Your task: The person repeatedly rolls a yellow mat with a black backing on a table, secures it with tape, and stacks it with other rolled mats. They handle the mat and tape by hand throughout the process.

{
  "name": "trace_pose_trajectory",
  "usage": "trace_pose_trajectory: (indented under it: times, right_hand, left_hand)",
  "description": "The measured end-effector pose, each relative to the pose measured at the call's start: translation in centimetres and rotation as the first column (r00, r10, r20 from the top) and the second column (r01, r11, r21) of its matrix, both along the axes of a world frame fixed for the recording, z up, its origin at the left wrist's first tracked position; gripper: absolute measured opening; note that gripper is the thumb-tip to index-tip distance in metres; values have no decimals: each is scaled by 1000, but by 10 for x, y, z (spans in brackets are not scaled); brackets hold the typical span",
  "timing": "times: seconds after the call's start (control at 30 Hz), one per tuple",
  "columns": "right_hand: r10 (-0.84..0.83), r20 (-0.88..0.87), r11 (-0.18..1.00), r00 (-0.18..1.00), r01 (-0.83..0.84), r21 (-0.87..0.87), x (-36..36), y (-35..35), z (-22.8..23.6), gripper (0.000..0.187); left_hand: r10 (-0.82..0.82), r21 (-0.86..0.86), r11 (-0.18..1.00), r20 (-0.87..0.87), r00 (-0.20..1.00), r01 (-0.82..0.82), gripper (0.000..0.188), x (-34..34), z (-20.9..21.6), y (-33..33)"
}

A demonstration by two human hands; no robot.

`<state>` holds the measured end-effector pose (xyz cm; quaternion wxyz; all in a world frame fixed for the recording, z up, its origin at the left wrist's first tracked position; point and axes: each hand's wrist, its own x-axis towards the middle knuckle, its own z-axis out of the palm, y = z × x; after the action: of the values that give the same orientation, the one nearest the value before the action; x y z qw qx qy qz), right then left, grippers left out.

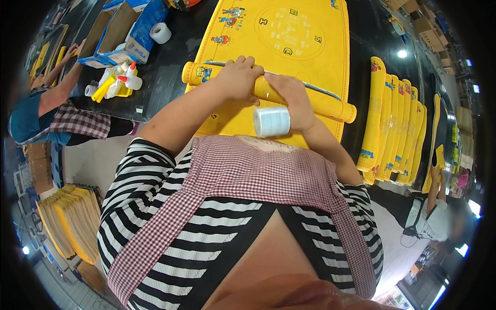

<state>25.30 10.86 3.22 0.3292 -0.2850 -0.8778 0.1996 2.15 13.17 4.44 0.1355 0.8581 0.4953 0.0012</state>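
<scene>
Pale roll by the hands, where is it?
The pale roll is near the head view's middle, left of the right hand, between the rolled yellow mat and checked apron.

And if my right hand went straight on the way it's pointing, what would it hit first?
Most likely your left hand; your right hand points toward it over the yellow roll. Their fingers look nearly touching, though depth is hard to judge here.
</scene>
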Motion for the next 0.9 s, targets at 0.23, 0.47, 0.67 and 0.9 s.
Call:
trace_pose_trajectory:
  times: [0.23, 0.47, 0.67, 0.9]
  right_hand:
    - [-113, 37, 982, 993, 106, 156, 0, -19, -28, 81]
    - [-179, -17, 983, 984, 180, 29, -3, 68, -33, 90]
    - [-233, -210, 936, 950, 160, -315, 2, 168, -50, 38]
    - [-327, -249, 885, 911, 203, -418, 2, 231, -51, 42]
  left_hand:
    - [-112, -254, 954, 188, 976, 158, 82, -7, 12, 67]
    - [5, -196, 979, 321, 947, 61, 38, -12, 6, 107]
    - [-38, 537, 828, 341, 939, -161, 46, 11, -52, 63]
    - [-123, 458, 889, 219, 968, 9, 72, -5, -34, 107]
